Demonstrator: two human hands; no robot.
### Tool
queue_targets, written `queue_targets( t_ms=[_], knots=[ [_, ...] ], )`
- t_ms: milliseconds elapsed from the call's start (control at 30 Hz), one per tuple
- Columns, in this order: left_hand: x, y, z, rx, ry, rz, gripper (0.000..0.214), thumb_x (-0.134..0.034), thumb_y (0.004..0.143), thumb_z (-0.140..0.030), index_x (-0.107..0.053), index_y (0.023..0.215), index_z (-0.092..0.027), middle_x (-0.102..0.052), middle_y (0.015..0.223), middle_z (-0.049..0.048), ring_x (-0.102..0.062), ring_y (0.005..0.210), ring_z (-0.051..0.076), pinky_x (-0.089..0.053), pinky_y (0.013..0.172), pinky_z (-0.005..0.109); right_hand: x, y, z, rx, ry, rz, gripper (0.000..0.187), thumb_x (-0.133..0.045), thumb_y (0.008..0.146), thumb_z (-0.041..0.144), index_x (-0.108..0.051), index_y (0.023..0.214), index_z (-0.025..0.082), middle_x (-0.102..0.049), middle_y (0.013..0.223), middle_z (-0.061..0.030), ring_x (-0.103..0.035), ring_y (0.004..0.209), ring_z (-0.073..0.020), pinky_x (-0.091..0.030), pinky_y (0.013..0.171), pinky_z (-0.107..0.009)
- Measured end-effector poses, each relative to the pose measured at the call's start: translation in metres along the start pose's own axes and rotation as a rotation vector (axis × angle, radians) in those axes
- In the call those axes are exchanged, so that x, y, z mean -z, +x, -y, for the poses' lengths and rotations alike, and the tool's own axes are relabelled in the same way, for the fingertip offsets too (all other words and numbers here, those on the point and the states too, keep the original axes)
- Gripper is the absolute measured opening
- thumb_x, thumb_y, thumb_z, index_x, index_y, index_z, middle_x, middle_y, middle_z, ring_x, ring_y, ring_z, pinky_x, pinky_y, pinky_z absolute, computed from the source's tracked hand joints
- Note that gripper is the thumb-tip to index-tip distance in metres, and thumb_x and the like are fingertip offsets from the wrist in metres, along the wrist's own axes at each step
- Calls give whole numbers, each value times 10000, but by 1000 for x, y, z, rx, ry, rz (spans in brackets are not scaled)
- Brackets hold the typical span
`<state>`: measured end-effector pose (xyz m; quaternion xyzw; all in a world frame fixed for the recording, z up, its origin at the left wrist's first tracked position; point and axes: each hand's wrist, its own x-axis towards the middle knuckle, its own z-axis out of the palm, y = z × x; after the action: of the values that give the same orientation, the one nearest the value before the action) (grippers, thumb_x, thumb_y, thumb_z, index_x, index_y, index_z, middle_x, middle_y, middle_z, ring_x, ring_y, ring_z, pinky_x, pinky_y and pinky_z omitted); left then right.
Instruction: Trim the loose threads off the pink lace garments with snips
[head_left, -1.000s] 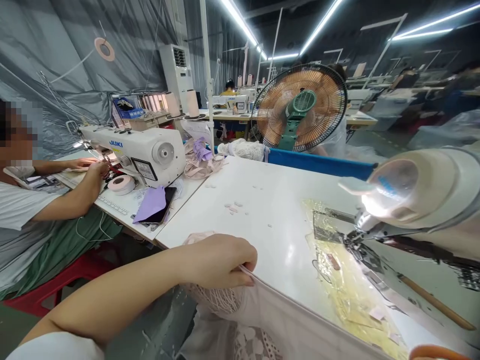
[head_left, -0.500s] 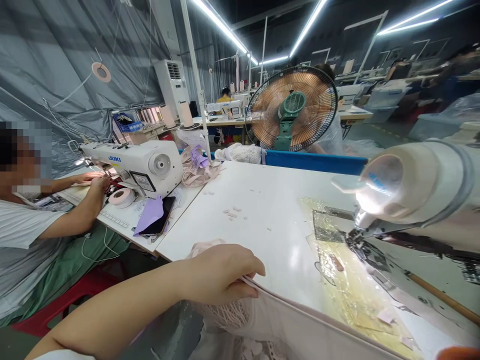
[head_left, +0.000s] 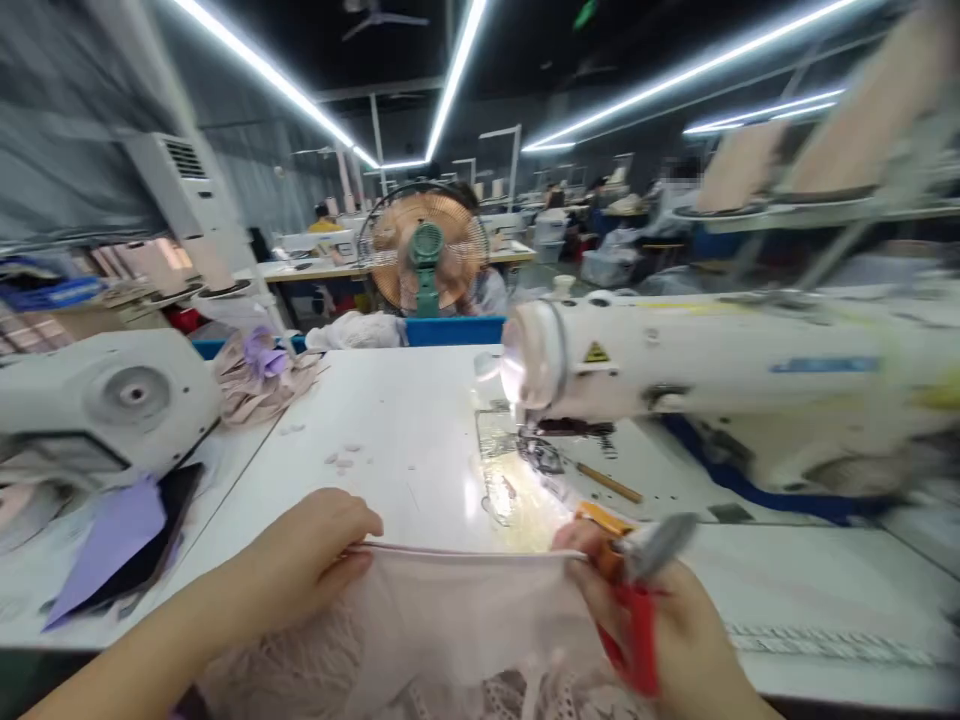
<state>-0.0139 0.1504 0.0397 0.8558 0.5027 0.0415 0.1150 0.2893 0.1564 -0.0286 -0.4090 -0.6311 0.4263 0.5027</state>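
Note:
A pale pink garment point(head_left: 465, 600) with lace lower down is stretched between my two hands at the front of the white table. My left hand point(head_left: 319, 545) is closed, pinching its top edge at the left. At the other end, my right hand point(head_left: 675, 620) pinches the same edge between thumb and fingers. Scissors point(head_left: 639, 625) with red and orange handles also sit in my right hand, blurred by motion, a grey blade pointing up and right. Beyond that hand stands a white sewing machine point(head_left: 622, 350), its lamp lit over the needle area.
Left of me are another sewing machine point(head_left: 127, 395), a purple cloth piece point(head_left: 112, 545) over a dark phone point(head_left: 176, 510), and a fabric strip heap point(head_left: 262, 375). Small scraps point(head_left: 343, 462) lie on the table point(head_left: 405, 420). A wooden-looking stick point(head_left: 609, 483) lies near the needle. A fan point(head_left: 425, 250) stands behind.
The view has swung right, bringing my right hand with the scissors and the whole right-hand machine into sight. The garment edge now runs level between both hands; the left hand keeps its pinch.

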Motion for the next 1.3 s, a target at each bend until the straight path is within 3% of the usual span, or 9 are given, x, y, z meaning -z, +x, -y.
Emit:
queue_targets(
  t_ms=[100,233,400,567,733,900,1033,1167,1300],
  knots=[
    [-1,19,-10,-42,55,-71,164,-466,860,-177,-613,931,-189,-653,950,88,-577,920,260,-443,842,408,-11,1,1,-6,95,-30,271,-576,878,452,-516,727,236,-566,715,-11,-547,663,-199,-448,595,-310],
    [-12,39,-59,-91,-217,-144,250,-489,870,-255,-589,1090,-190,-638,1106,108,-576,1007,245,-461,856,368,-17,-3,5,-42,174,-22,215,-560,884,403,-534,757,232,-541,706,8,-494,619,-174,-402,562,-285],
    [-30,62,-102,-41,-446,-119,208,-460,869,-282,-588,738,-184,-602,704,30,-553,667,172,-424,606,274,-10,-9,9,-54,143,32,153,-672,767,264,-541,708,210,-441,652,36,-378,605,-153,-300,546,-273],
    [-33,63,-104,-145,-531,-210,275,-436,859,-219,-523,603,-164,-516,636,20,-499,622,139,-377,569,239,-5,-10,15,-60,132,41,230,-577,852,357,-478,703,212,-369,644,49,-312,586,-142,-258,529,-268],
    [-34,57,-108,-138,-641,-232,175,-503,823,-204,-645,743,-140,-613,756,80,-571,695,169,-434,607,254,-5,-9,15,6,127,89,216,-541,873,325,-460,701,223,-390,713,33,-360,636,-162,-292,561,-282],
    [-40,54,-111,-244,-753,-401,150,-510,817,-122,-633,733,-141,-645,825,104,-614,701,152,-463,584,217,2,-6,22,15,95,233,156,-545,868,265,-424,772,241,-379,741,39,-361,628,-154,-321,536,-262],
    [-40,50,-106,-363,-755,-559,152,-510,789,-51,-568,707,-164,-679,821,87,-625,705,138,-468,612,200,23,3,22,109,-238,333,252,-649,733,274,-429,852,238,-469,870,-3,-434,750,-198,-399,647,-301],
    [-43,46,-97,-265,-882,-577,159,-508,789,-78,-514,659,-169,-673,774,71,-580,631,123,-413,528,180,35,11,18,30,-586,454,334,-705,631,228,-395,755,232,-496,807,4,-440,710,-201,-368,630,-303],
    [-50,46,-91,-200,-986,-558,161,-542,809,-140,-520,651,-164,-656,781,84,-575,656,143,-420,549,202,33,8,21,-44,-690,538,241,-644,637,203,-434,752,230,-536,802,5,-472,695,-202,-347,606,-290]
  ],
)
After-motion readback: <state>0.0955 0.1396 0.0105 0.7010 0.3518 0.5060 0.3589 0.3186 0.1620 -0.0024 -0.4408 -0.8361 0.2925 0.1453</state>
